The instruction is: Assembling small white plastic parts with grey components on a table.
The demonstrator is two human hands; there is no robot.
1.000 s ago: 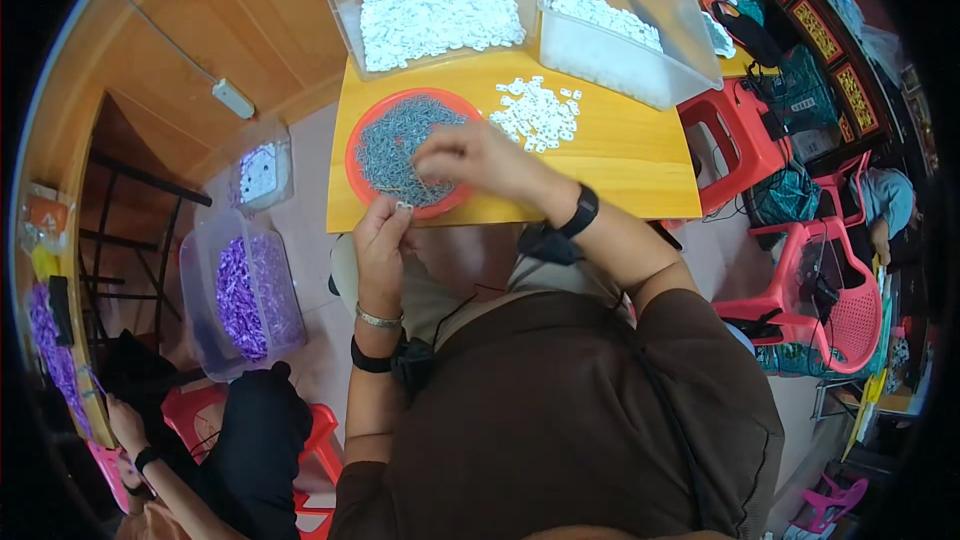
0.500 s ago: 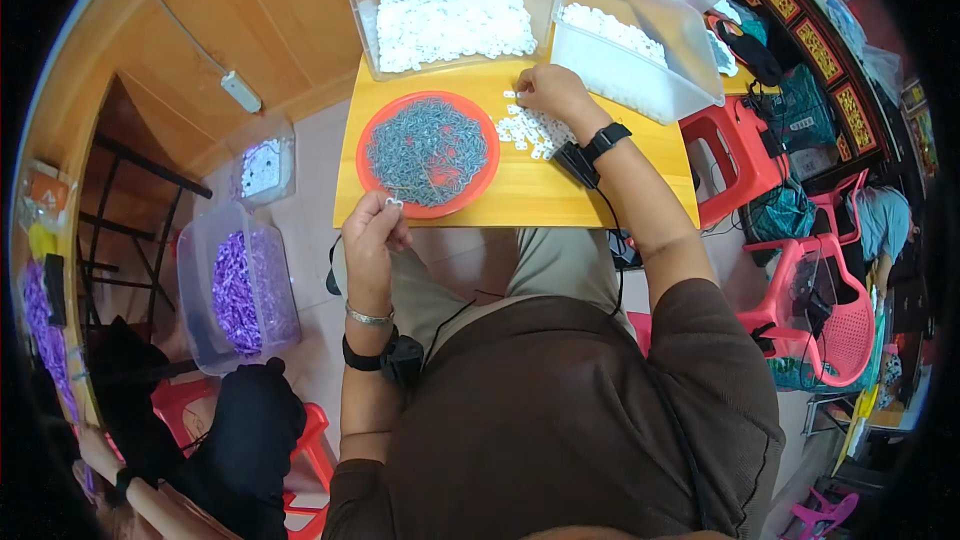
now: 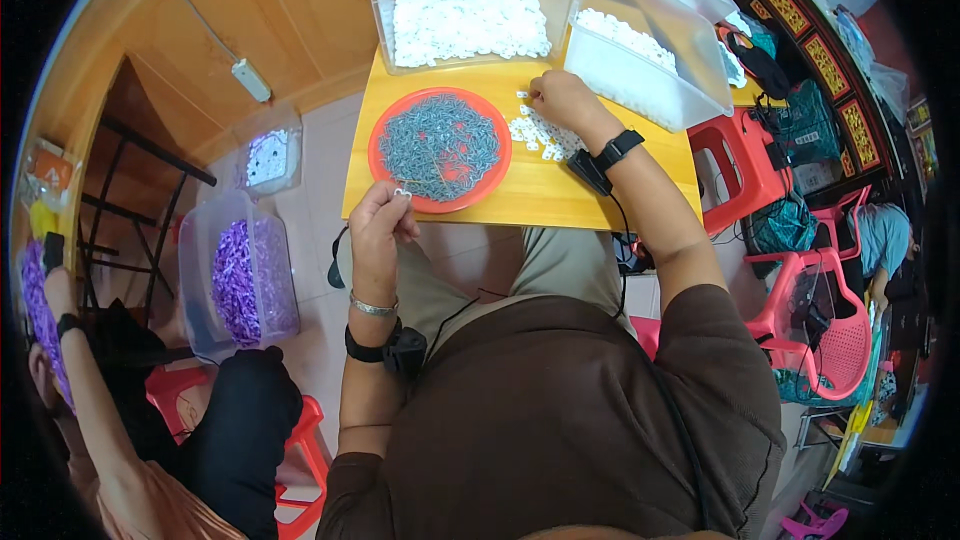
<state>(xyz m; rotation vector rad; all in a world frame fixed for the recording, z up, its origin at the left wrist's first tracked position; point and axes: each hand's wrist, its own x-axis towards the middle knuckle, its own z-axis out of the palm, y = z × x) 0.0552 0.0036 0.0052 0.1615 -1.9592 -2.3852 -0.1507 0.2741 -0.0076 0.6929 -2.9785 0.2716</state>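
My left hand [image 3: 377, 220] is closed in a pinch at the table's front edge, beside the red plate [image 3: 376, 152]. Between its thumb and forefinger is a small white plastic piece [image 3: 403, 194]. Grey metal pins or hooks [image 3: 440, 135], too small to name surely, cover most of the plate. Over at the plate's right, my right hand [image 3: 562, 98] reaches down with bent fingers at the far side of a loose scatter of small white plastic pieces [image 3: 540, 135]. Its fingertips are pressed together, and what they hold is hidden.
Two clear bins of white pieces, an upright one [image 3: 470, 20] and a slanted one [image 3: 640, 60], stand at the table's back. On the floor at left is a tub [image 3: 200, 285] of purple pieces. A co-worker's arm [image 3: 95, 370] is at far left. Red stools [image 3: 735, 165] stand to the right.
The view has shifted slightly, moving the table rightward in the picture. Both my hands keep nearly the same places. At far left, the co-worker's arm has moved up toward the purple pieces.
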